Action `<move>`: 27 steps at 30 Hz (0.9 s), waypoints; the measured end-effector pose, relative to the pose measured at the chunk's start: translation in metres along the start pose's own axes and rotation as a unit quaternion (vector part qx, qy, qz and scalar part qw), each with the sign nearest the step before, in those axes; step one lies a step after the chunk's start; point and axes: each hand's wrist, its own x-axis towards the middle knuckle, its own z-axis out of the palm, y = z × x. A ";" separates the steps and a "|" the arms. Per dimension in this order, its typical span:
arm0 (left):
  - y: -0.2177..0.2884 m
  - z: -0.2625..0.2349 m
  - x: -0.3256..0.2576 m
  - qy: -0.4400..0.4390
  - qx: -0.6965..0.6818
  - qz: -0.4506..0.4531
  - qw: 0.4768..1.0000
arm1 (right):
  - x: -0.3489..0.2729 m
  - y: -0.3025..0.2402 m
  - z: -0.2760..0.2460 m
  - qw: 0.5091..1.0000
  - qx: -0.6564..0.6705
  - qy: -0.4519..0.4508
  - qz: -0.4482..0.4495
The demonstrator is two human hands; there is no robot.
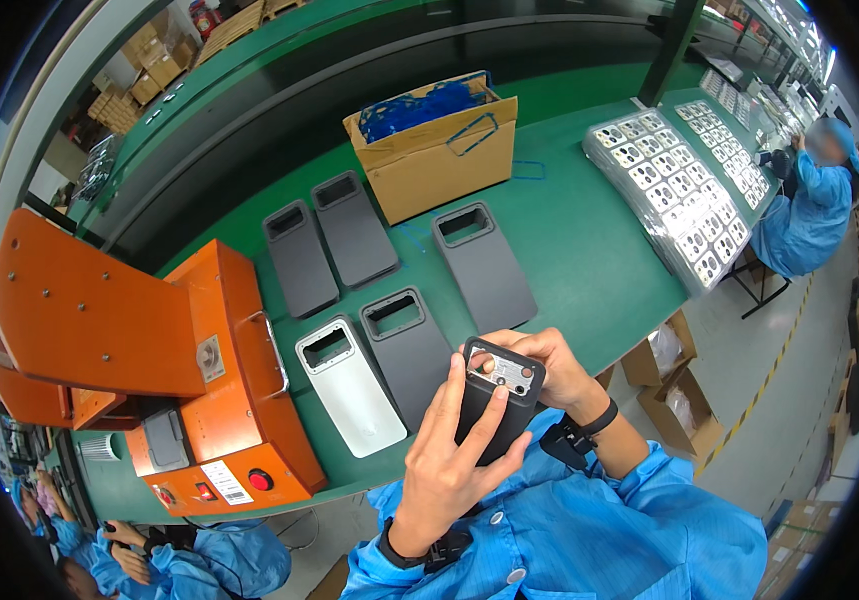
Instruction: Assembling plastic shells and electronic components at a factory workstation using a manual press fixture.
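A dark grey rectangular housing [487, 432] is held up in front of my chest, above the table's near edge. Set in its upper end is a silver plate [512, 372] with several round holes. My left hand [449, 455] grips the housing from the left, its index fingertip touching the plate's lower edge. From the right, my right hand [556, 368] is closed around the housing's top corner; a fingertip seems to show through an opening in the plate. Just beyond my hands lie a white housing [361, 405] and another dark grey housing [411, 350], each with an open window.
More dark grey housings [484, 265] lie farther back on the green table [569, 220]. An orange press [239, 390] stands at left. Behind is a cardboard box [439, 165] with blue lining. Trays of small plates [664, 180] lie at right, near a seated co-worker [809, 205].
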 end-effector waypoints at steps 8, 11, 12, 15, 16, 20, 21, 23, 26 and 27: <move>0.000 -0.002 0.000 -0.010 0.006 -0.002 1.000 | 0.000 0.005 -0.003 0.998 0.066 -0.009 0.009; 0.001 -0.002 -0.001 -0.008 0.003 -0.004 1.000 | -0.002 0.006 -0.001 0.997 0.069 -0.011 0.013; 0.001 -0.003 -0.001 -0.008 0.003 -0.004 1.000 | -0.003 0.006 0.000 0.998 0.063 -0.011 0.013; 0.000 -0.003 -0.002 -0.005 0.020 -0.005 1.000 | -0.004 0.001 0.006 0.995 0.102 -0.012 0.020; 0.000 -0.003 -0.002 -0.007 0.031 -0.007 0.999 | -0.004 -0.001 0.008 0.995 0.102 -0.012 0.020; -0.002 -0.004 -0.001 -0.007 0.029 -0.006 1.000 | -0.009 -0.006 0.007 0.997 0.073 -0.018 0.019; -0.001 -0.004 -0.001 -0.008 0.028 -0.005 1.000 | -0.010 -0.006 0.006 0.995 0.090 -0.028 0.032; 0.000 -0.005 0.000 -0.008 0.009 -0.006 1.000 | -0.010 -0.003 0.006 0.993 0.113 -0.034 0.027; -0.001 -0.004 -0.001 0.008 -0.024 -0.010 1.000 | -0.012 -0.001 0.010 0.989 0.143 -0.037 0.018; 0.000 -0.005 -0.001 0.008 -0.024 -0.010 1.000 | -0.012 0.000 0.011 0.988 0.151 -0.035 0.015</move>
